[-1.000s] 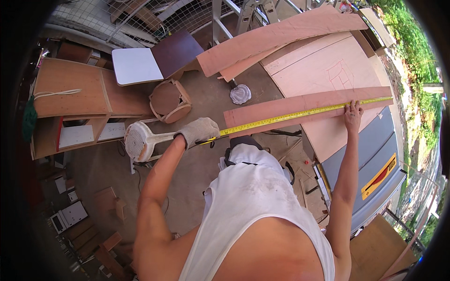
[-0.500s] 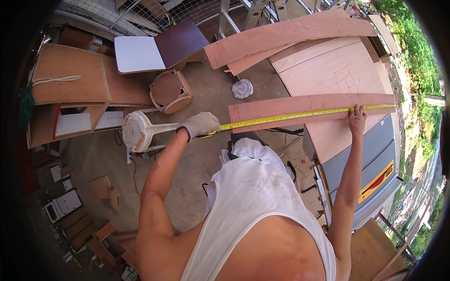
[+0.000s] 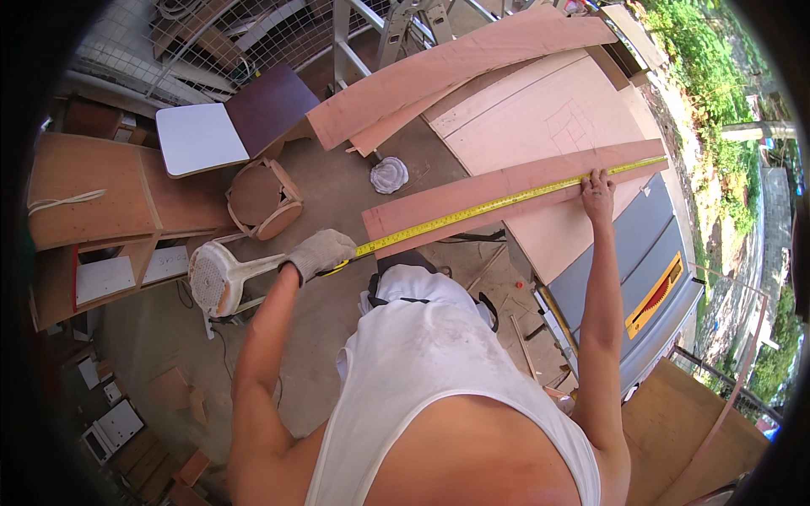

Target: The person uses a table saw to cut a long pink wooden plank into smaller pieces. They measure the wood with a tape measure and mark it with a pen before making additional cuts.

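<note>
A yellow tape measure (image 3: 472, 208) is drawn out along a reddish-brown plywood strip (image 3: 405, 211). In a pale knitted glove, my left hand (image 3: 321, 251) is closed around the tape's case, just past the strip's left end; the glove hides most of the case. My bare right hand (image 3: 598, 192) rests on the blade and the strip near the far right part, fingers pressing down. The strip lies across a large plywood panel (image 3: 540, 228), its left end jutting out beyond the panel's edge.
A table saw (image 3: 633, 261) with a yellow insert and red blade stands at the right. More plywood strips (image 3: 464, 72) lie beyond. At left are a plastic stool (image 3: 211, 278), a wooden stool (image 3: 261, 198) and a cabinet (image 3: 93, 181). Ladders (image 3: 396, 34) stand at the back.
My view has turned, so the scene sits further left and tilts. Both hands keep their places on the tape, which stays stretched along the strip.
</note>
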Motion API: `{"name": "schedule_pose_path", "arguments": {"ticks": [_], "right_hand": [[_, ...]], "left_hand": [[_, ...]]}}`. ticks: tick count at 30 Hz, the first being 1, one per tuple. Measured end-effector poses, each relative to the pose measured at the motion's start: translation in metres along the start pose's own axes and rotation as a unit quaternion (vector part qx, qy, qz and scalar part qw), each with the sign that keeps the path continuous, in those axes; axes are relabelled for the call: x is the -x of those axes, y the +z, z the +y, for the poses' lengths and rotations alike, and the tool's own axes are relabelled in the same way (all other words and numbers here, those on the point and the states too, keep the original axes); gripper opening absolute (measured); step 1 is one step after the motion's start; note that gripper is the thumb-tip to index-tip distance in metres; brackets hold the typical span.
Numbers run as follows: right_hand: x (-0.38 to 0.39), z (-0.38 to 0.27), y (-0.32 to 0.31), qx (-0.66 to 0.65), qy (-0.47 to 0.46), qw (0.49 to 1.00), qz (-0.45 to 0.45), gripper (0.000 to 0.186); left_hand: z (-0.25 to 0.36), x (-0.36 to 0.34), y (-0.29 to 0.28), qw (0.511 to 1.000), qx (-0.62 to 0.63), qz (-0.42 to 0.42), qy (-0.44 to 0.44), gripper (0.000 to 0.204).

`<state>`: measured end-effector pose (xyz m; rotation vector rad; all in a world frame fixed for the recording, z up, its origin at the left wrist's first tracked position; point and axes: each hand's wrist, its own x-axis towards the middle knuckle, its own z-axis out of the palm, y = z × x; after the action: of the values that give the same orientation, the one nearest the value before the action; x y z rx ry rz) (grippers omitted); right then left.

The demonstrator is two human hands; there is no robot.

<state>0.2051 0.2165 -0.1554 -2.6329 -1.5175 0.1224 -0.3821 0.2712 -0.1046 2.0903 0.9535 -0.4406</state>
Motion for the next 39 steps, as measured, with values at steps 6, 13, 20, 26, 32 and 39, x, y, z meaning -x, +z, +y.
{"name": "schedule_pose_path", "arguments": {"ticks": [6, 13, 20, 26, 32, 39], "right_hand": [[0.000, -0.014, -0.003, -0.045, -0.004, 0.998, 0.032, 0.045], [0.005, -0.006, -0.001, -0.062, 0.009, 0.997, 0.054, 0.047], [0.021, -0.019, 0.002, -0.060, 0.058, 0.995, 0.058, 0.055], [0.033, -0.016, 0.007, -0.176, 0.050, 0.972, 0.148, 0.057], [0.062, 0.003, 0.028, -0.127, 0.003, 0.964, 0.235, 0.043], [0.061, -0.007, 0.021, -0.112, 0.024, 0.957, 0.266, 0.030]], "left_hand": [[0.005, -0.006, 0.001, 0.951, 0.266, -0.061, -0.142, 0.032], [0.036, -0.010, -0.026, 0.952, 0.272, -0.030, -0.138, 0.025], [0.020, -0.014, -0.017, 0.946, 0.298, -0.041, -0.123, 0.024], [0.010, -0.015, -0.012, 0.957, 0.269, -0.052, -0.096, 0.024], [0.004, -0.020, -0.013, 0.944, 0.301, -0.063, -0.121, 0.021], [-0.001, -0.021, -0.015, 0.940, 0.307, -0.065, -0.132, 0.021]]}}
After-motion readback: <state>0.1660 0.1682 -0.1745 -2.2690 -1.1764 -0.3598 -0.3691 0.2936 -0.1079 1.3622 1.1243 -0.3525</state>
